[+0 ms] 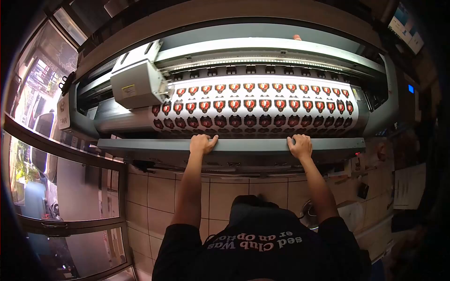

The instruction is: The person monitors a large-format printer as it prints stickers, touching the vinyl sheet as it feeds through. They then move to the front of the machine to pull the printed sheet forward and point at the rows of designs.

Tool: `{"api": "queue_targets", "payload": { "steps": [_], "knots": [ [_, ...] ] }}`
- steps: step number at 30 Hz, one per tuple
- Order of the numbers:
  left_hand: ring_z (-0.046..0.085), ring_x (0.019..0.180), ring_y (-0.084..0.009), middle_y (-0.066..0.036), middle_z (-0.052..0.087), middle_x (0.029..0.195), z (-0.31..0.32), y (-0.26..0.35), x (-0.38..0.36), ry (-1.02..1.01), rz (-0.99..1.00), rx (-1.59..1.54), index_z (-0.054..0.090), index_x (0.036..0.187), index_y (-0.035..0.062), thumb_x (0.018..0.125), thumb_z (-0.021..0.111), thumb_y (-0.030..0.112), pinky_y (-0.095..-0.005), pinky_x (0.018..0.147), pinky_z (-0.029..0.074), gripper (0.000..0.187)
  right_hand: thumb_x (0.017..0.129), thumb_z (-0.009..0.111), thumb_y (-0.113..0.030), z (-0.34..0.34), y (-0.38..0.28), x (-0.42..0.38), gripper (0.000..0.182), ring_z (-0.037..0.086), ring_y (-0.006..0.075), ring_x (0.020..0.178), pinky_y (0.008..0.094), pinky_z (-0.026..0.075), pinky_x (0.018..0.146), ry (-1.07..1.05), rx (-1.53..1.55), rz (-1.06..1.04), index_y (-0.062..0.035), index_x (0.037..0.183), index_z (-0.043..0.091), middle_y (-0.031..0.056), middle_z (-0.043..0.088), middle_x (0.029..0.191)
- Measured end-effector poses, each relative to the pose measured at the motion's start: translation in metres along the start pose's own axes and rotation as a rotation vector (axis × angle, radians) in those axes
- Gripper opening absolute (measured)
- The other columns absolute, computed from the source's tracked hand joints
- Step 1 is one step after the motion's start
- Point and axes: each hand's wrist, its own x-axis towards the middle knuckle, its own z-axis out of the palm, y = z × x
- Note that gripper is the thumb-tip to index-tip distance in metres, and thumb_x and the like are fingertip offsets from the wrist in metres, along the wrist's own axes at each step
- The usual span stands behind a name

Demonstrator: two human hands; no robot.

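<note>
Both hands rest on the long grey front bar (pixel 253 144) of a wide printer. My left hand (pixel 203 144) lies over the bar left of centre, its fingers curled over the far edge. My right hand (pixel 300 145) grips the same bar farther right, also with bent fingers. Beyond the bar, a white printed sheet (pixel 225 95) carries several rows of red and black emblems. The white print carriage (pixel 136 84) sits over the sheet's left end, below the bright rail (pixel 272 55).
A glass door with a dark frame (pixel 70 225) stands at the left. Tiled floor (pixel 159 196) shows below the printer. A small blue display (pixel 411 88) glows at the right, and papers (pixel 409 186) hang or lie below it.
</note>
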Motion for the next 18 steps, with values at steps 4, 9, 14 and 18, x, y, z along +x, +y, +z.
{"api": "queue_targets", "payload": {
  "steps": [4,9,14,18],
  "knots": [
    [0.065,0.076,-0.0377,-0.02,0.068,0.075,-0.001,0.004,0.0,0.009,0.0,0.006,0.074,0.082,0.0046,0.085,0.045,0.058,-0.0435,0.08,0.049,0.061,0.082,0.06,-0.035,0.002,0.007,0.001,0.034,0.057,0.0293,0.075,0.0406,0.043,0.077,-0.002,-0.012,-0.029,-0.0045,0.066,0.062,0.0112,0.061,0.071],
    [0.066,0.08,-0.0369,-0.019,0.068,0.078,-0.003,0.006,0.006,0.013,-0.009,-0.02,0.074,0.084,0.0051,0.084,0.045,0.06,-0.0425,0.082,0.049,0.062,0.08,0.062,-0.029,0.001,0.009,0.006,0.028,0.057,0.0302,0.077,0.0407,0.043,0.078,0.052,0.027,-0.043,-0.005,0.066,0.06,0.0113,0.06,0.071],
    [0.065,0.086,-0.0357,-0.021,0.068,0.082,-0.004,0.005,-0.003,0.0,-0.021,-0.019,0.075,0.085,0.0056,0.084,0.045,0.06,-0.0428,0.085,0.047,0.062,0.081,0.061,-0.023,0.0,0.006,-0.005,0.02,0.054,0.0309,0.104,0.0428,0.039,0.093,0.212,0.021,-0.066,-0.007,0.092,0.063,0.0127,0.061,0.103],
    [0.065,0.087,-0.0368,-0.022,0.068,0.083,0.0,0.004,-0.002,-0.004,-0.019,-0.034,0.075,0.087,0.0059,0.084,0.046,0.06,-0.0435,0.087,0.047,0.061,0.092,0.05,-0.029,0.015,0.031,-0.029,0.041,0.044,0.0369,0.122,0.0483,0.032,0.103,0.841,0.05,0.185,-0.0059,0.126,0.049,0.0173,0.046,0.132]
  ]
}}
